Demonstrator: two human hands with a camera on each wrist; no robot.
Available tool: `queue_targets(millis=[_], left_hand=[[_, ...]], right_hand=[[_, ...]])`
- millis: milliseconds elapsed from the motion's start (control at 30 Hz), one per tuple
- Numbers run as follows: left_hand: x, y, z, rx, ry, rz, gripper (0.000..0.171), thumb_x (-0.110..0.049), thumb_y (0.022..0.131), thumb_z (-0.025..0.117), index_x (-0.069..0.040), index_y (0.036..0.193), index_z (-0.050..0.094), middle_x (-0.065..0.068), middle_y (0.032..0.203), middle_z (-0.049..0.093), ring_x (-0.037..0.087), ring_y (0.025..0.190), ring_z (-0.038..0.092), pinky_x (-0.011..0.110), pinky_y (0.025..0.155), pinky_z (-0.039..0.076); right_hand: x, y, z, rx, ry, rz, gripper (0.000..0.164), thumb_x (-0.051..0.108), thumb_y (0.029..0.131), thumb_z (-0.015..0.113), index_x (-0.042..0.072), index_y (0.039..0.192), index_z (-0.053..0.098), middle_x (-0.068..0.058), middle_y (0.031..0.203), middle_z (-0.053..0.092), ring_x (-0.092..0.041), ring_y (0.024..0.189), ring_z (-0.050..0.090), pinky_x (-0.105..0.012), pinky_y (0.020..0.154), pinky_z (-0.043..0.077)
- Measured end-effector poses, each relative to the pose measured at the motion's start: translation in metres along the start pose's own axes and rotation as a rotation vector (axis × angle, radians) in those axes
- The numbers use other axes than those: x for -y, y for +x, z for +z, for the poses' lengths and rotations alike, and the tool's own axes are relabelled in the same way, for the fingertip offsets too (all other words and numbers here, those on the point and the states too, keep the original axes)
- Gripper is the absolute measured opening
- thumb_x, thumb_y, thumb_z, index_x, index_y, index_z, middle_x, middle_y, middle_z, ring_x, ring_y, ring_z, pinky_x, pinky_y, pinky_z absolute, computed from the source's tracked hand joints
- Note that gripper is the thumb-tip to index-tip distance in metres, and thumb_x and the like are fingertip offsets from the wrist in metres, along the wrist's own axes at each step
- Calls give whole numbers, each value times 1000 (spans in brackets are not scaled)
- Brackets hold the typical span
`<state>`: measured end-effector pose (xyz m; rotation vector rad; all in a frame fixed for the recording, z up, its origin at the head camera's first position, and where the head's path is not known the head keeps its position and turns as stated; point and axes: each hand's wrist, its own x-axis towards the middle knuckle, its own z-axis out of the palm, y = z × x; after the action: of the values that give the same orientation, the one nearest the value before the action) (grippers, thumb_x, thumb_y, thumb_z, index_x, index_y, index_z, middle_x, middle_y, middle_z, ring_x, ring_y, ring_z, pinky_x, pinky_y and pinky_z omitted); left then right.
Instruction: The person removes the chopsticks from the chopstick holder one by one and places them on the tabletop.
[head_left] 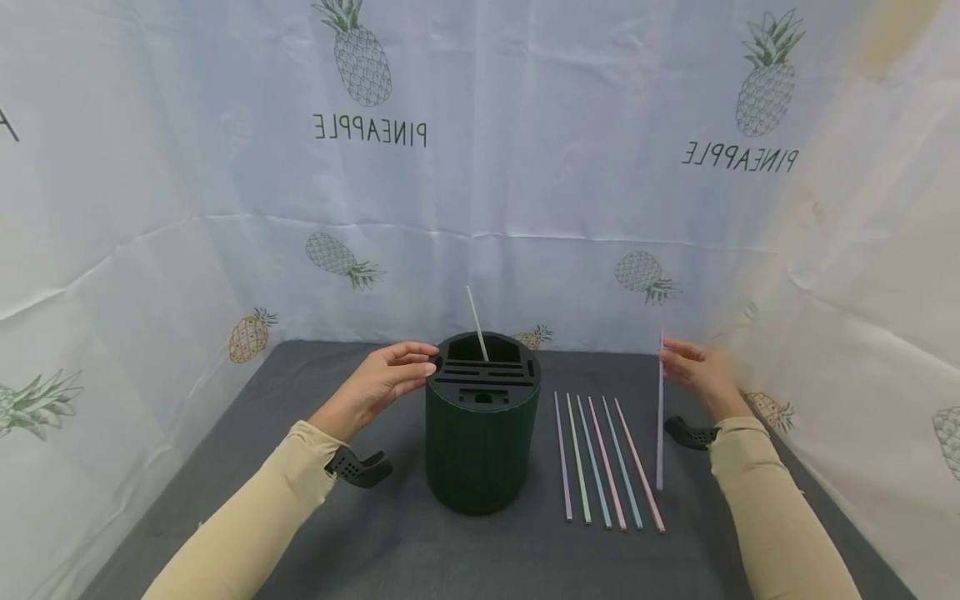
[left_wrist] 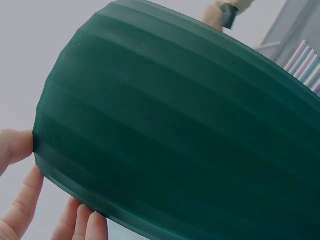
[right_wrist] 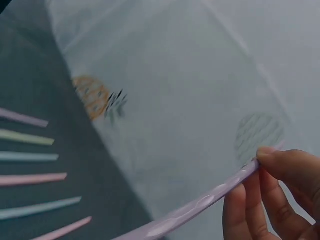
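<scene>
A dark green cylindrical knife block [head_left: 482, 454] stands upright, its black slotted top [head_left: 491, 376] facing up. One pale chopstick [head_left: 477, 321] leans out of the top's rear opening. My left hand [head_left: 378, 383] touches the block's left upper edge; in the left wrist view its fingertips [left_wrist: 96, 226] lie against the outer wall. At the right, my right hand [head_left: 702, 372] pinches a purple chopstick [head_left: 660, 417] near its upper end, thumb against fingers. The right wrist view shows twisted facets on this purple chopstick [right_wrist: 200, 202]. Between block and right hand lie several pastel chopsticks [head_left: 595, 450] side by side.
A dark grey cloth [head_left: 337, 542] covers the table. Behind it and along both sides hangs a white curtain [head_left: 480, 183] printed with pineapples. Each wrist wears a black strap mount, such as the left one [head_left: 360, 467].
</scene>
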<state>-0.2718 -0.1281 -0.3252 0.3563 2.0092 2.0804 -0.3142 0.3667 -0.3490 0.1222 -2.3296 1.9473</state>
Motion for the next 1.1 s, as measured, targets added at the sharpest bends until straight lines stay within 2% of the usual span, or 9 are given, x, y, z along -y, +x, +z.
queue_targets(millis=[33,100,200,267,533,767,967,1100], left_hand=[[0,0,0,-1,-1,2,42,-13,91,66,-4,131,54,11,134,47,19,119,52,43,111,40],[1,0,0,-3,0,3,42,-13,91,66,-4,131,54,11,133,48,19,119,53,43,111,40],[2,0,-1,-7,7,1,43,-13,91,67,-4,131,54,12,133,48,19,119,53,43,111,40],[2,0,-1,-10,11,0,43,-14,91,67,-4,132,54,12,134,48,20,119,53,43,111,40],[1,0,-1,-10,12,0,44,-14,91,67,-3,132,53,14,135,47,22,122,51,44,111,39],[2,1,-1,-10,4,-2,45,-13,91,66,-3,133,52,15,137,46,24,125,49,45,112,38],[2,1,0,-13,1,-4,44,-13,91,67,-3,132,53,14,137,46,24,125,49,45,112,38],[2,1,-1,-8,5,-1,45,-14,91,67,-3,132,53,14,137,47,24,125,49,45,112,38]], right_hand=[[-7,0,-1,8,4,17,19,16,94,64,20,113,63,21,91,67,5,85,65,-15,75,56],[-21,0,-3,28,-17,47,29,14,95,63,9,123,61,20,90,67,5,85,65,-17,76,57],[-37,-1,-2,50,-71,93,51,15,96,62,-10,137,45,21,92,66,6,86,64,-20,78,57],[-44,-3,-1,59,-96,125,58,16,96,62,-14,139,40,19,93,66,6,85,64,-20,78,57],[-70,-2,4,67,-162,204,53,13,95,62,-17,135,43,6,97,70,1,80,65,-20,72,58],[-82,-5,11,108,-228,249,48,8,94,62,-21,129,47,-8,99,72,-7,81,66,-26,72,60],[-92,-2,8,160,-149,233,45,9,89,70,-20,119,56,-2,90,71,-8,77,66,-26,70,60],[-97,0,9,151,-172,240,46,10,86,73,-20,118,57,-4,91,71,-8,77,67,-27,70,60]])
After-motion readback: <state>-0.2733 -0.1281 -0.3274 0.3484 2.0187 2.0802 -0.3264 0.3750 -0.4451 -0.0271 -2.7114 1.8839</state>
